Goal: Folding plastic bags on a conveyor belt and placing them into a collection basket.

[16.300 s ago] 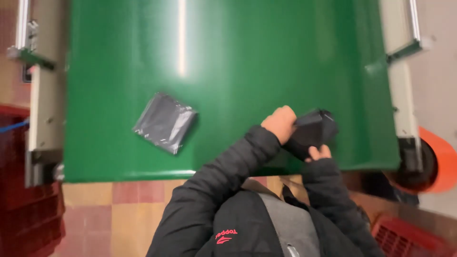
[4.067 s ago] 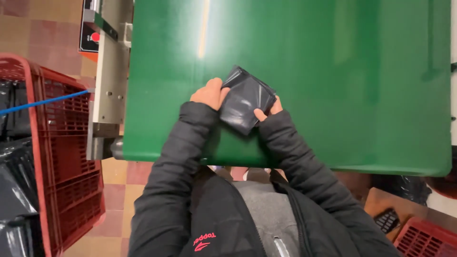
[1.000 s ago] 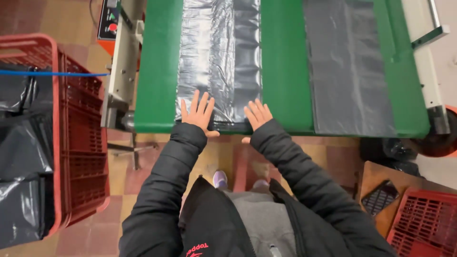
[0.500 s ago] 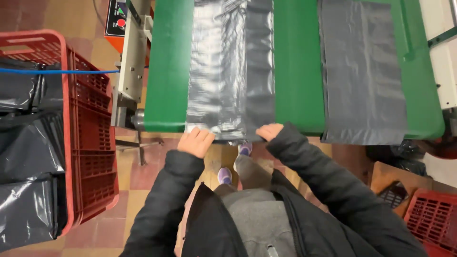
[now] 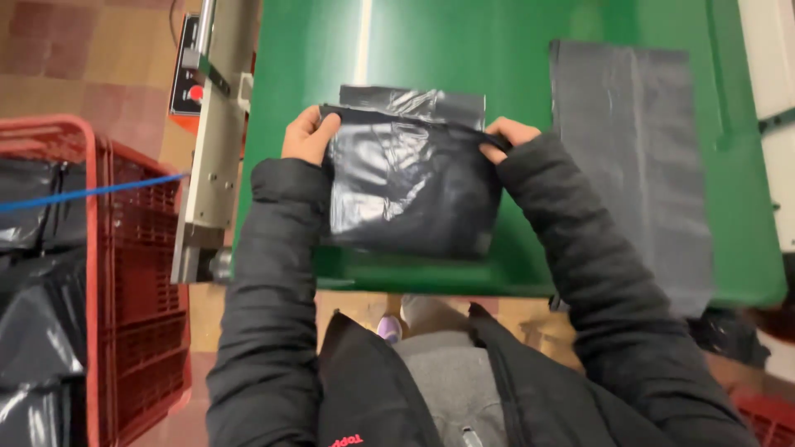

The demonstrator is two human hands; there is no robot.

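Two black plastic bags: one folded [image 5: 406, 186], now pinched by left hand [image 5: 308, 136] and right hand [image 5: 507, 136]; other [image 5: 633, 157] flat on green table [image 5: 464, 50].

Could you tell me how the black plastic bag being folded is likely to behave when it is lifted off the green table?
The black plastic bag looks thin and wrinkled, so probably floppy and light. Its glossy sheen suggests it may slide between both hands.

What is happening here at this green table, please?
A person in a black jacket holds a folded black plastic bag over the near edge of the green table. The left hand grips its upper left corner and the right hand grips its upper right corner. A flat grey plastic bag lies spread on the table to the right. A red plastic crate with more black bags stands on the left.
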